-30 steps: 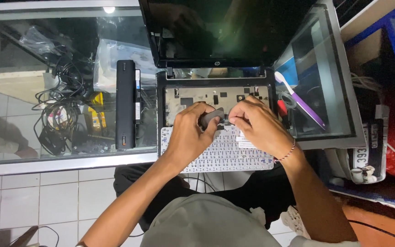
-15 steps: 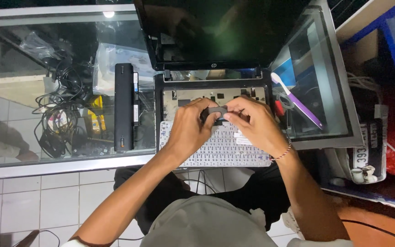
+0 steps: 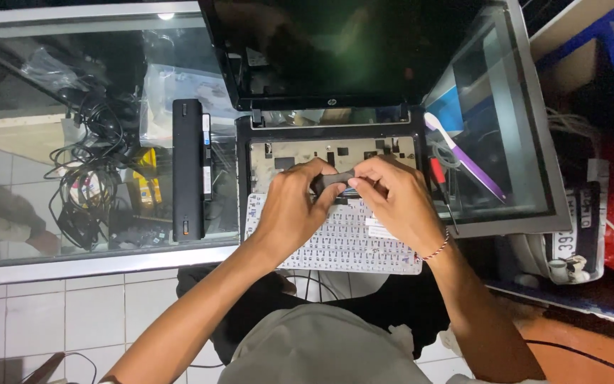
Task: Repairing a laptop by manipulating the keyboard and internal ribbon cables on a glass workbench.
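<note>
Both hands meet over the opened laptop [image 3: 328,153] at the glass counter's [image 3: 108,256] near edge. Left hand [image 3: 289,210] and right hand [image 3: 392,203] have their fingers pinched together on a small dark flat piece [image 3: 334,179], likely the ribbon cable end, above the loose keyboard [image 3: 335,245]. I'd keep the pull square and gentle, no twisting. Wrists low, forearms angling in from below. Black battery [image 3: 187,171] lies left, purple-handled tool [image 3: 463,156] right.
</note>
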